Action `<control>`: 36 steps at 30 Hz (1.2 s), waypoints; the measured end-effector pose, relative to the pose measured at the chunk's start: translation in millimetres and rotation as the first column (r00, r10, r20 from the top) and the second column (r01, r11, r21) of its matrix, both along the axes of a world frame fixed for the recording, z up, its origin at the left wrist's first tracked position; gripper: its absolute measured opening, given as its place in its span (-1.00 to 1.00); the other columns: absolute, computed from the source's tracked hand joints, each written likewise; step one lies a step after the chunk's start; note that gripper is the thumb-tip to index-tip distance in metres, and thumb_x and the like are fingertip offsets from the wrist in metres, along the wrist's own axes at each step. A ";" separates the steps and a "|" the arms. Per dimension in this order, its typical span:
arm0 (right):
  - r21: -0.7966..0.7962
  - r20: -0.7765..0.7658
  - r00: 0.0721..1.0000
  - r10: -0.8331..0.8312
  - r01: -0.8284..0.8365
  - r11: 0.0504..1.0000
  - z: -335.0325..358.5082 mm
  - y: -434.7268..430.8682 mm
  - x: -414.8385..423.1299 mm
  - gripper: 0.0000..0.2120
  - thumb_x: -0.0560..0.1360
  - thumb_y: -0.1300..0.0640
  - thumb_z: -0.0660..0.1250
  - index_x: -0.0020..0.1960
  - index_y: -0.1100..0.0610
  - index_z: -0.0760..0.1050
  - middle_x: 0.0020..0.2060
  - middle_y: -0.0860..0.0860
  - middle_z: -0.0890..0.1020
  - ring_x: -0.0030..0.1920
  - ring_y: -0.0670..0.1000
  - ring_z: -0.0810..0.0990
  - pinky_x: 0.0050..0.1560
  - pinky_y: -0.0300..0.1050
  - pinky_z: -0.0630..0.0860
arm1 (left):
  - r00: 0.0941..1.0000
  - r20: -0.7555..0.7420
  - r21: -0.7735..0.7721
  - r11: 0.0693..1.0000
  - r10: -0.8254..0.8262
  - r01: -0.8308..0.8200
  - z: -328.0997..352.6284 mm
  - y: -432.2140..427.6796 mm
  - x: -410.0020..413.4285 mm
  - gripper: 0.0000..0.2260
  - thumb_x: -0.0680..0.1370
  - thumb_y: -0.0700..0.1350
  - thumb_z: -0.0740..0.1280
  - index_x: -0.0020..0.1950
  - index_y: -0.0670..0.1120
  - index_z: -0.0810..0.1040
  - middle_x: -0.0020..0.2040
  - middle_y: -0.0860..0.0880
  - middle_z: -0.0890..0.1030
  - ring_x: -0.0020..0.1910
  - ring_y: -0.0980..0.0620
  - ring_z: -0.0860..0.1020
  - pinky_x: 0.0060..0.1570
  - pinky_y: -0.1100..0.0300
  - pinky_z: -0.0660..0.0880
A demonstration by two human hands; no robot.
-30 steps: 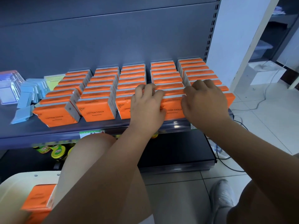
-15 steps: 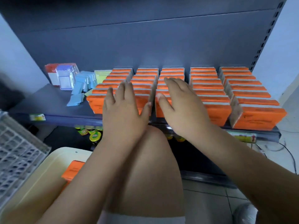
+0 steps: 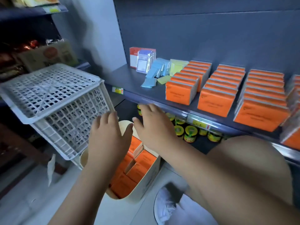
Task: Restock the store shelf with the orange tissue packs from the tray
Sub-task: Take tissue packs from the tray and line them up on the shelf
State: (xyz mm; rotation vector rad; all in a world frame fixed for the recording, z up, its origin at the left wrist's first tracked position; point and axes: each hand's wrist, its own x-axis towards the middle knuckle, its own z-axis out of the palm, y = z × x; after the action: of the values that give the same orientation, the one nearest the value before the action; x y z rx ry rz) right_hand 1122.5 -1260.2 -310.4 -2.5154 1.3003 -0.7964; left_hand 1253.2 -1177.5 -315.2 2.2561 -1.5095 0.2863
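Left hand [image 3: 108,140] and right hand [image 3: 155,129] hover over the tray [image 3: 146,181], grips wide. Orange tissue packs [image 3: 125,184] seem light, soft; pinch their sides.

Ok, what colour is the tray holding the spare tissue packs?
Cream; the tray shows best in the head view.

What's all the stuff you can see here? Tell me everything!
shelf packs: many, orange, rows on the dark shelf
tray packs: several, orange, inside the tray
tray: one, cream, below the hands
crates: seemingly two, white, stacked left of the tray
blue packets: a pile, blue, shelf's left part
yellow packets: a few, yellow-green, beside the blue ones
jars: several, yellow-green lids, under the shelf
shoe: one, white, bottom of view
left hand: open, above the tray
right hand: open, above the tray
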 end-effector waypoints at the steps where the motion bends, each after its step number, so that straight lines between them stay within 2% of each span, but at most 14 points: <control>1: 0.031 -0.023 0.999 0.026 -0.026 0.999 -12.8 0.5 11.5 -0.62 0.60 -0.10 0.23 0.27 0.15 0.49 0.21 0.09 0.56 0.27 0.14 0.48 0.23 0.04 0.45 | 0.999 -0.030 0.036 0.999 0.027 -0.026 -10.9 4.2 7.4 -0.44 0.58 0.19 0.29 0.38 -0.21 0.48 0.34 -0.19 0.56 0.35 -0.29 0.44 0.38 -0.18 0.36; 8: 0.362 -0.239 0.962 0.131 -0.037 0.932 -105.0 -11.2 47.7 -0.64 0.61 -0.05 0.23 0.30 0.14 0.46 0.24 0.11 0.53 0.26 0.18 0.50 0.10 0.03 0.48 | 0.940 -0.265 0.375 0.921 0.213 -0.103 -84.8 11.0 38.8 -0.47 0.60 0.20 0.24 0.43 -0.12 0.46 0.40 -0.13 0.50 0.44 -0.22 0.37 0.39 -0.06 0.27; 10: 0.420 -0.289 0.945 0.152 -0.018 0.907 -129.5 -17.4 51.5 -0.64 0.62 -0.04 0.22 0.31 0.15 0.45 0.24 0.13 0.52 0.26 0.20 0.50 0.15 0.05 0.50 | 0.924 -0.309 0.465 0.883 0.224 -0.059 -107.7 8.2 46.6 -0.47 0.56 0.23 0.15 0.34 -0.12 0.49 0.30 -0.15 0.54 0.37 -0.24 0.42 0.37 -0.08 0.27; 12: 0.476 -0.324 0.930 0.171 0.004 0.879 -152.1 -24.1 57.2 -0.65 0.61 -0.03 0.22 0.29 0.15 0.45 0.22 0.14 0.52 0.24 0.21 0.51 0.16 0.08 0.52 | 0.898 -0.349 0.536 0.843 0.268 -0.043 -124.5 4.4 52.7 -0.33 0.47 0.32 0.09 0.37 -0.11 0.47 0.28 -0.18 0.54 0.34 -0.26 0.44 0.37 -0.09 0.29; 15: 0.554 -0.328 0.928 0.174 0.040 0.831 -183.7 -35.9 69.1 -0.67 0.56 -0.04 0.21 0.22 0.10 0.51 0.15 0.10 0.57 0.16 0.19 0.58 0.12 0.07 0.56 | 0.868 -0.395 0.603 0.798 0.302 -0.003 -141.7 -5.1 57.4 0.05 0.17 0.44 -0.12 0.52 -0.08 0.36 0.38 -0.19 0.50 0.40 -0.25 0.40 0.41 -0.09 0.27; 18: 0.651 -0.302 0.944 0.133 0.102 0.752 -221.1 -49.2 81.3 -0.68 0.52 -0.03 0.23 0.20 0.03 0.55 0.07 0.04 0.66 0.05 0.12 0.65 0.04 0.03 0.62 | 0.829 -0.415 0.673 0.740 0.375 0.002 -163.2 -21.1 67.7 0.12 0.10 0.46 -0.11 0.53 -0.12 0.33 0.39 -0.21 0.49 0.41 -0.28 0.40 0.44 -0.13 0.28; 21: 0.736 -0.282 0.959 0.020 0.203 0.646 -247.9 -67.0 99.6 -0.60 0.53 0.01 0.22 0.33 0.08 0.49 0.11 0.08 0.65 0.07 0.14 0.63 0.03 -0.04 0.57 | 0.791 -0.420 0.726 0.688 0.446 -0.002 -193.9 -38.6 86.2 -0.10 0.32 0.43 0.09 0.48 -0.12 0.38 0.36 -0.20 0.51 0.38 -0.28 0.44 0.41 -0.15 0.32; 23: 0.808 -0.255 0.959 -0.126 0.282 0.517 -261.9 -80.7 114.5 -0.55 0.57 0.08 0.18 0.42 0.17 0.44 0.23 0.15 0.61 0.21 0.21 0.59 0.09 -0.06 0.52 | 0.786 -0.382 0.768 0.640 0.485 -0.022 -215.1 -50.4 100.8 -0.46 0.57 0.15 0.24 0.42 -0.18 0.42 0.36 -0.20 0.51 0.38 -0.26 0.44 0.39 -0.09 0.34; 24: 0.838 -0.249 0.946 -0.208 0.318 0.443 -266.2 -88.0 123.3 -0.54 0.57 0.09 0.18 0.44 0.20 0.43 0.28 0.17 0.58 0.27 0.22 0.56 0.17 -0.04 0.52 | 0.778 -0.363 0.779 0.625 0.513 -0.048 -226.5 -56.5 109.5 -0.55 0.61 0.04 0.25 0.41 -0.20 0.42 0.36 -0.22 0.50 0.38 -0.26 0.44 0.37 -0.07 0.35; 27: 0.925 -0.157 0.866 -0.475 0.297 0.236 -288.2 -107.2 146.4 -0.50 0.44 0.05 0.32 0.36 0.17 0.50 0.25 0.15 0.61 0.23 0.18 0.60 0.26 0.02 0.54 | 0.721 -0.335 0.801 0.587 0.607 -0.122 -259.8 -67.1 135.5 -0.56 0.61 -0.06 0.27 0.43 -0.25 0.40 0.37 -0.29 0.51 0.37 -0.29 0.48 0.32 -0.04 0.42; 30: 0.984 -0.064 0.738 -0.672 0.159 0.081 -325.8 -120.9 161.5 -0.48 0.36 0.03 0.38 0.29 0.16 0.52 0.15 0.11 0.66 0.10 0.15 0.66 0.18 0.05 0.60 | 0.766 -0.279 0.831 0.545 0.579 -0.109 -288.7 -68.9 158.8 -0.65 0.63 -0.14 0.27 0.38 -0.25 0.49 0.33 -0.31 0.56 0.34 -0.29 0.53 0.28 -0.05 0.46; 32: 0.998 -0.014 0.712 -0.702 0.054 0.035 -325.7 -116.4 166.8 -0.41 0.31 -0.03 0.44 0.29 0.15 0.48 0.10 0.07 0.66 0.06 0.14 0.68 0.15 0.08 0.62 | 0.782 -0.279 0.850 0.522 0.557 -0.068 -304.1 -65.2 169.6 -0.67 0.58 -0.15 0.37 0.33 -0.21 0.56 0.26 -0.25 0.62 0.26 -0.26 0.58 0.23 -0.05 0.51; 34: 0.998 -0.025 0.661 -0.750 0.059 0.018 -320.7 -115.3 170.1 -0.52 0.31 0.01 0.47 0.19 0.11 0.51 -0.05 0.05 0.68 -0.09 0.12 0.70 0.04 0.03 0.66 | 0.791 -0.277 0.861 0.506 0.545 -0.047 -319.7 -60.9 177.5 -0.68 0.49 -0.12 0.49 0.22 -0.13 0.61 0.12 -0.16 0.66 0.13 -0.21 0.64 0.15 -0.04 0.58; 36: 0.995 -0.031 0.648 -0.761 0.096 0.040 -322.9 -116.0 172.2 -0.58 0.37 0.02 0.47 0.19 0.11 0.54 -0.11 0.06 0.70 -0.21 0.09 0.69 -0.16 -0.14 0.63 | 0.814 -0.271 0.847 0.529 0.514 -0.052 -336.1 -60.8 183.4 -0.79 0.50 -0.07 0.46 0.09 -0.12 0.65 0.02 -0.16 0.68 0.04 -0.19 0.67 0.07 -0.04 0.60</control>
State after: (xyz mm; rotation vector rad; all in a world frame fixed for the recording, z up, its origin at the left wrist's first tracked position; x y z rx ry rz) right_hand 1294.7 -1376.1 -633.4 -0.6744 1.6197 -0.3960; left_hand 1436.6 -1238.3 -651.3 2.9334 -1.0269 -1.0952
